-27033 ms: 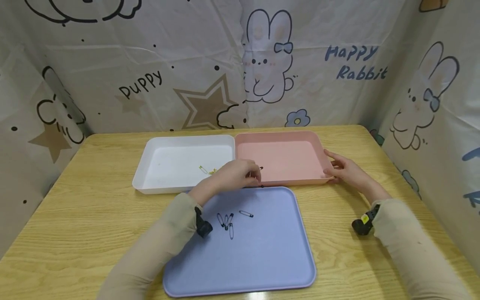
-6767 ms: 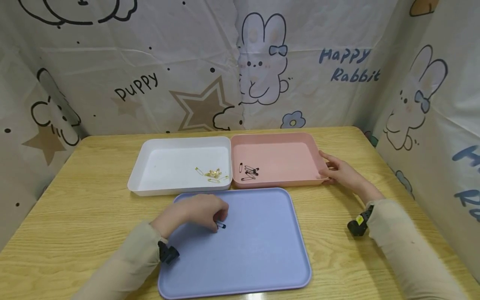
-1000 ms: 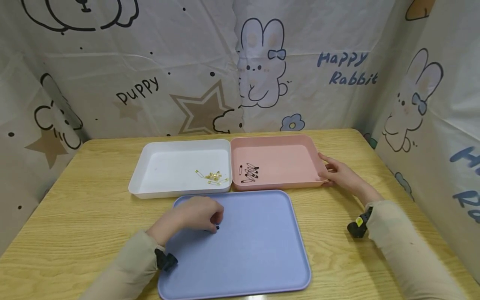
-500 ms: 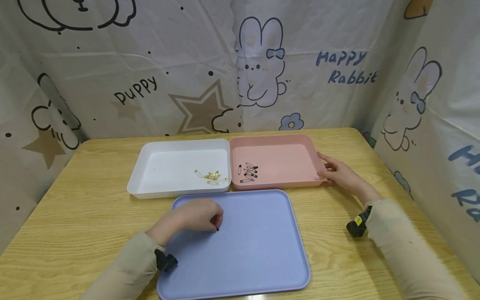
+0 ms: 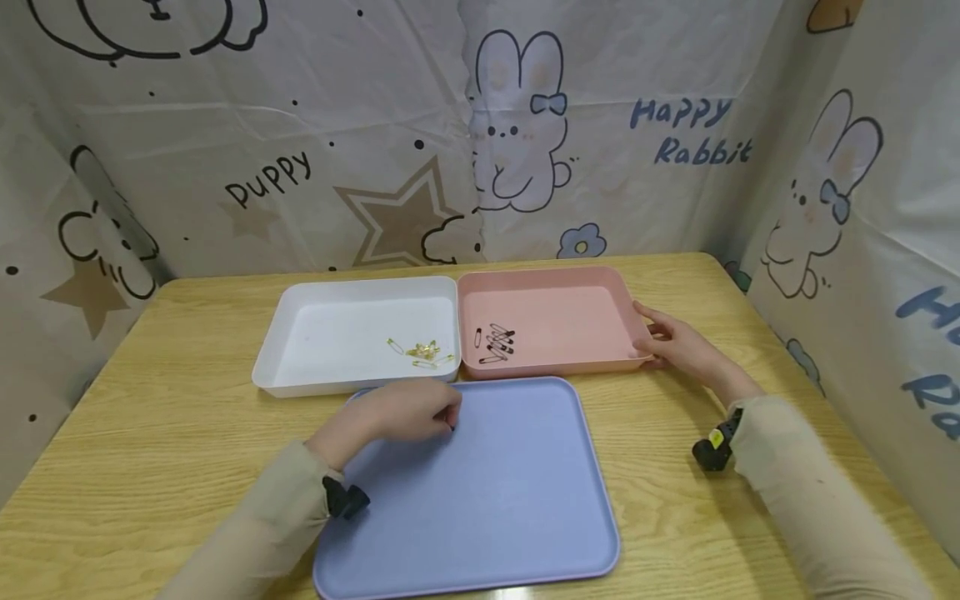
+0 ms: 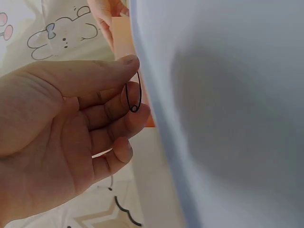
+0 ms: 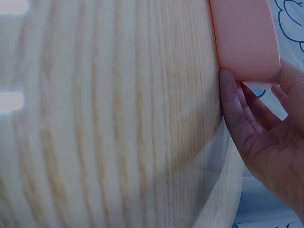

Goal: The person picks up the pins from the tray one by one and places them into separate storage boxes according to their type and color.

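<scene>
My left hand is over the far left part of the blue tray. Between thumb and fingertips it pinches a black safety pin, whose coiled end hangs out in the left wrist view. At the right end of the pink tray, my right hand grips the wall, thumb at the rim and fingers along the outside. Several black safety pins lie in the pink tray's left front corner. Gold safety pins are heaped in the white tray, toward its right front corner.
White and pink trays stand side by side behind the blue one on a wooden table. A printed cloth hangs along the back and both sides. Each wrist carries a small black camera.
Over the last second the left hand has picked the black pin up off the blue tray and shifted forward and right. Earlier, more black pins lay on that tray. The right hand stays put.
</scene>
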The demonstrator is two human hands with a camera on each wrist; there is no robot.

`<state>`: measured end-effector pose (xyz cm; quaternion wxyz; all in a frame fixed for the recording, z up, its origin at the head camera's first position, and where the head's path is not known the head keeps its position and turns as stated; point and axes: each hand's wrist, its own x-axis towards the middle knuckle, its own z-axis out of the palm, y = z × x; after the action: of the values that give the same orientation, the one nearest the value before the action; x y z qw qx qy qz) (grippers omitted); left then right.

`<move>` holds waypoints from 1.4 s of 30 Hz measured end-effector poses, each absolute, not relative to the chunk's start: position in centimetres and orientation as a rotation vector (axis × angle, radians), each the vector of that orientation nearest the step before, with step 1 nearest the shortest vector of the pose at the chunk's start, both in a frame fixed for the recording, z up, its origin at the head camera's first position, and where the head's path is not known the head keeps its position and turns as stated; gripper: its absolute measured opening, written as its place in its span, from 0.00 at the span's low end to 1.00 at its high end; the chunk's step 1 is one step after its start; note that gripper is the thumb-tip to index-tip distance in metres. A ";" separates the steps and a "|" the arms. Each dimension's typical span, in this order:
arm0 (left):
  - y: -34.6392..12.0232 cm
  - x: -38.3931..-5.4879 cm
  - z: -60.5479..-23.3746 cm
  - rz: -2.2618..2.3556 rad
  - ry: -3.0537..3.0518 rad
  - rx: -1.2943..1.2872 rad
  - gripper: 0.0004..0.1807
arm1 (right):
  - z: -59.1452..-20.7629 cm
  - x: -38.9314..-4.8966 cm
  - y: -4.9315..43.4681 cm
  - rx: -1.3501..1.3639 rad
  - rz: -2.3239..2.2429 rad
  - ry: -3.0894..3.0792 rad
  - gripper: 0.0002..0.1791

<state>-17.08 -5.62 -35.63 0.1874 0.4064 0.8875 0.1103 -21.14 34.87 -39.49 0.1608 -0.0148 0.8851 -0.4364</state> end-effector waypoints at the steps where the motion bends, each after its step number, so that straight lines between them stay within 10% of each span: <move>1: -5.5 -17.2 -35.4 0.304 2.503 1.140 0.07 | -39.5 -21.2 34.9 -0.045 -1.252 2.523 0.39; 42: 1.2 -26.5 -36.0 0.592 2.611 1.015 0.05 | -39.2 -20.9 34.9 -0.074 -1.255 2.519 0.38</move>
<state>-26.45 1.19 -36.01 0.1389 0.3512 0.9030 0.2048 -20.94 34.92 -39.15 0.1622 -0.0258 0.8829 -0.4400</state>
